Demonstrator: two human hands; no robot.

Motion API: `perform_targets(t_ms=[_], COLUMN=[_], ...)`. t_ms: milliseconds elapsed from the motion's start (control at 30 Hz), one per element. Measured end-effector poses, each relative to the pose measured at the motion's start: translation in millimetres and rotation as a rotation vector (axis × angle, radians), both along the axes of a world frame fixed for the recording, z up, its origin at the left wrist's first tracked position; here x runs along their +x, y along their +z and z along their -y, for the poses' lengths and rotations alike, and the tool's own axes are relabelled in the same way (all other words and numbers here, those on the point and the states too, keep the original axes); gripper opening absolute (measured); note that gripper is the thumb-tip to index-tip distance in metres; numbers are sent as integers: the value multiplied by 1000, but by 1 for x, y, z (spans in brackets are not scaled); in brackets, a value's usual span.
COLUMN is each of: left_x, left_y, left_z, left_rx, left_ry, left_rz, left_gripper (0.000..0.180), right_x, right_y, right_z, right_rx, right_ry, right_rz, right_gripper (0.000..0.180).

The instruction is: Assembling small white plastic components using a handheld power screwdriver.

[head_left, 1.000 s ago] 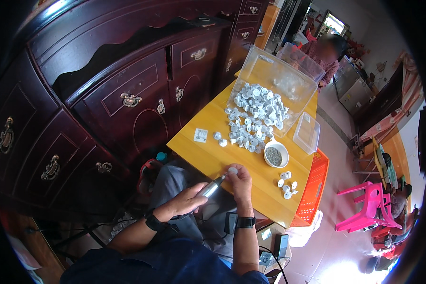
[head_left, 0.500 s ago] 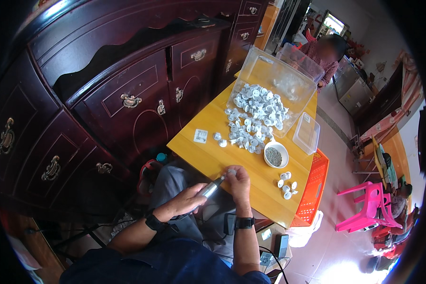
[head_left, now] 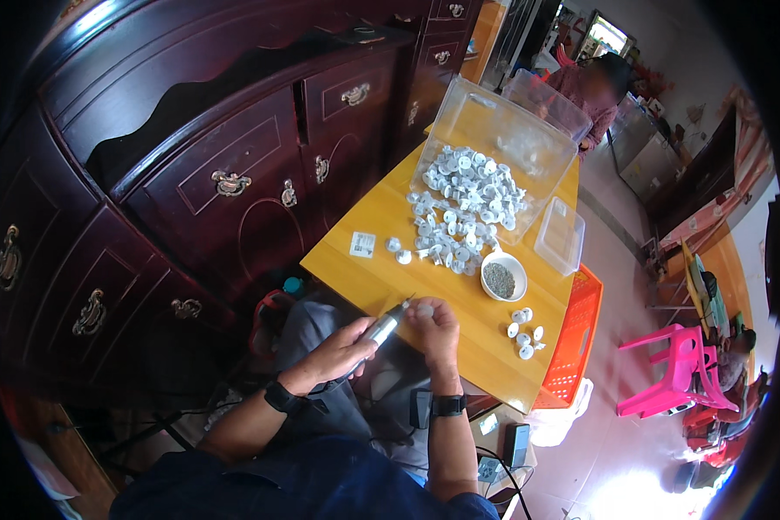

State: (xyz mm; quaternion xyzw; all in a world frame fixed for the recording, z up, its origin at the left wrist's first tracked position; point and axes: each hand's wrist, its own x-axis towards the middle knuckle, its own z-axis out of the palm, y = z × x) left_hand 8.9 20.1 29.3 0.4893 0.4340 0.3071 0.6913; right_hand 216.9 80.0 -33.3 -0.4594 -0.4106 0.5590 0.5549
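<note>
My left hand (head_left: pixel 340 354) is wrapped round a silver electric screwdriver (head_left: pixel 384 328), its bit pointing up and right over the table's near edge. Just right of the bit, my right hand (head_left: pixel 439 334) pinches a small round white plastic piece (head_left: pixel 425 310); a narrow gap seems to part the two. A white bowl (head_left: pixel 518 264) of small grey metal bits, perhaps screws (head_left: pixel 498 280), stands beyond my right hand. Farther back, many white plastic pieces (head_left: pixel 470 191) spill from a clear bin (head_left: pixel 446 117) lying on its side. A small group of white pieces (head_left: pixel 523 340) lies to the right.
Two loose pieces (head_left: pixel 403 256) lie near a white printed card (head_left: pixel 362 245) on the yellow table (head_left: pixel 347 276). A clear lidded box (head_left: pixel 560 234) sits at the right edge, above an orange crate (head_left: pixel 572 347). Dark cabinets (head_left: pixel 225 147) rise at left. A person (head_left: pixel 572 95) is behind the bin.
The screwdriver's bit has come away from the piece in my right hand and now points a little higher. The view has shifted slightly.
</note>
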Motion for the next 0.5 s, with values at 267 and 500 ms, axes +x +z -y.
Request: perform_targets(t_ms=[267, 500], left_x=[-32, -39], left_y=[-11, 3], left_z=[3, -26], left_rx=[-13, 141], left_ry=[63, 66], left_rz=[-23, -306], left_gripper=[45, 48], right_x=[15, 40], right_y=[9, 18], right_z=[-12, -18], right_rx=[-9, 231], right_ry=[-171, -221], right_rz=[40, 839], right_gripper=[13, 16])
